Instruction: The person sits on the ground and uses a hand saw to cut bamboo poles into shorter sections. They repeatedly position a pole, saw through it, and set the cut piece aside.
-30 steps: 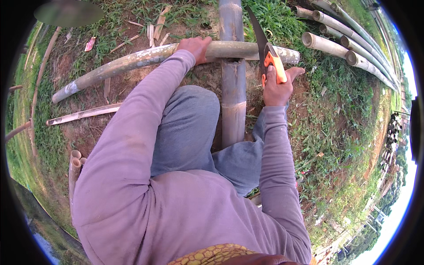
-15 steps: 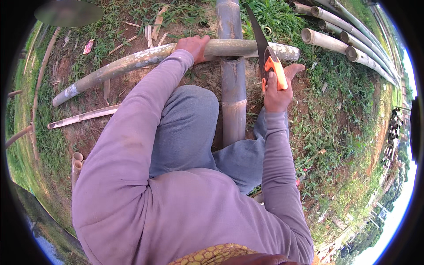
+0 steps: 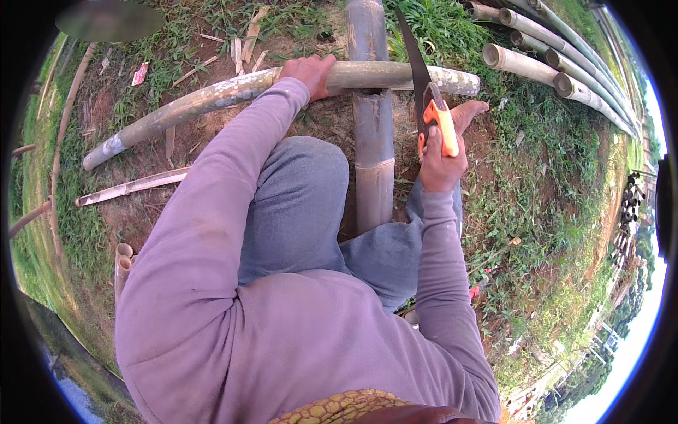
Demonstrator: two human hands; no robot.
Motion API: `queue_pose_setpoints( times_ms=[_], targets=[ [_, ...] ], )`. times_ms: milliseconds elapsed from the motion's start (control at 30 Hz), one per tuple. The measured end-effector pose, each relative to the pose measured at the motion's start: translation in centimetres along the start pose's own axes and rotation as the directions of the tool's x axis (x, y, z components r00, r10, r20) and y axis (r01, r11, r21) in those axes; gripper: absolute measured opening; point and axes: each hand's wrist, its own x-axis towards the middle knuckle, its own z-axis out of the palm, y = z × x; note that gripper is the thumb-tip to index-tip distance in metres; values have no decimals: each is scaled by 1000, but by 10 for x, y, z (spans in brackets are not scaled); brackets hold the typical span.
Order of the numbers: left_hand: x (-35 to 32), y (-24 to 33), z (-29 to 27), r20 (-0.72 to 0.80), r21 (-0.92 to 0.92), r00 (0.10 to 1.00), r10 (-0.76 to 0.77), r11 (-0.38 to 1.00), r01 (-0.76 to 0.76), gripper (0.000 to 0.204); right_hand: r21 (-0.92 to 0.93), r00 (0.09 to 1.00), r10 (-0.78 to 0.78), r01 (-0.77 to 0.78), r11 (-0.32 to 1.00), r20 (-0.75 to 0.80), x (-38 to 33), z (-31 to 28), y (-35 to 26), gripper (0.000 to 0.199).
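Observation:
A curved, mottled bamboo pole (image 3: 212,99) lies crosswise over a thick grey bamboo post (image 3: 374,134) on the ground. My left hand (image 3: 309,75) is closed round the curved pole, just left of where the two cross. In my right hand (image 3: 443,162) is a handsaw (image 3: 417,60) with an orange handle. Its dark blade crosses the curved pole to the right of the thick post, the tip pointing away from me. A notch shows in the thick post right below the crossing. My bare foot (image 3: 467,115) rests beyond the saw handle.
Several cut bamboo poles (image 3: 519,63) are stacked at the far right. A split bamboo strip (image 3: 134,187) lies on the left, with short bamboo tubes (image 3: 124,256) nearer me. Wood slivers (image 3: 253,35) and a small red wrapper (image 3: 140,74) lie among the grass.
My right hand has drawn the saw a little toward me along its stroke. The left hand stays on the curved pole, which has hardly shifted.

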Motion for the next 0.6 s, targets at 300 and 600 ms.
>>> queue_pose_setpoints(
  times_ms=[300,600],
  targets=[
    [-2,-12,3,25,36,999,-23,999,22,60,-35,999,34,-33,999,25,-142,-87,-23,16],
    [6,4,-1,-30,2,999,25,1000,-25,61,91,996,-64,70,993,-59,40,22,26,22]
  ],
)
